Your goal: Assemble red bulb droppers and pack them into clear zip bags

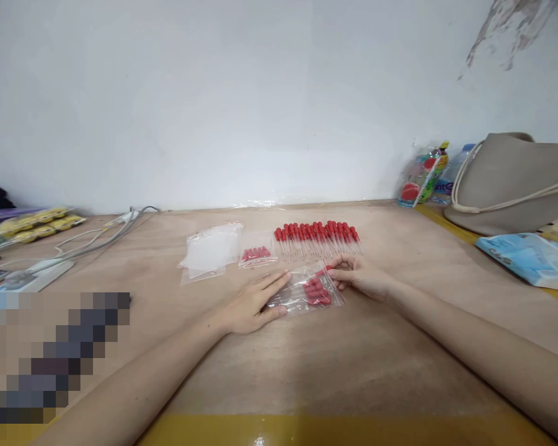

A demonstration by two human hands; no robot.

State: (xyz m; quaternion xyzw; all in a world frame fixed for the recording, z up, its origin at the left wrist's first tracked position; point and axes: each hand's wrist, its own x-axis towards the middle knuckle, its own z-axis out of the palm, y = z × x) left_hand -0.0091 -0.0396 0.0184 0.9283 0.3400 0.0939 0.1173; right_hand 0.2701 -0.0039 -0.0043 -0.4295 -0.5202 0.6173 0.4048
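Note:
A small clear plastic bag with red-capped droppers inside lies on the wooden table. My left hand lies flat with fingers stretched out, pressing the bag's left end. My right hand pinches the bag's right edge, near its opening. Just behind the bag a row of loose red-capped droppers is laid out. A second filled bag sits to the left of that row, beside a stack of empty clear bags.
Grey cables and a white device lie at the left, with yellow packets behind. At the right stand a beige hat, bottles and a blue packet. A white wall backs the table.

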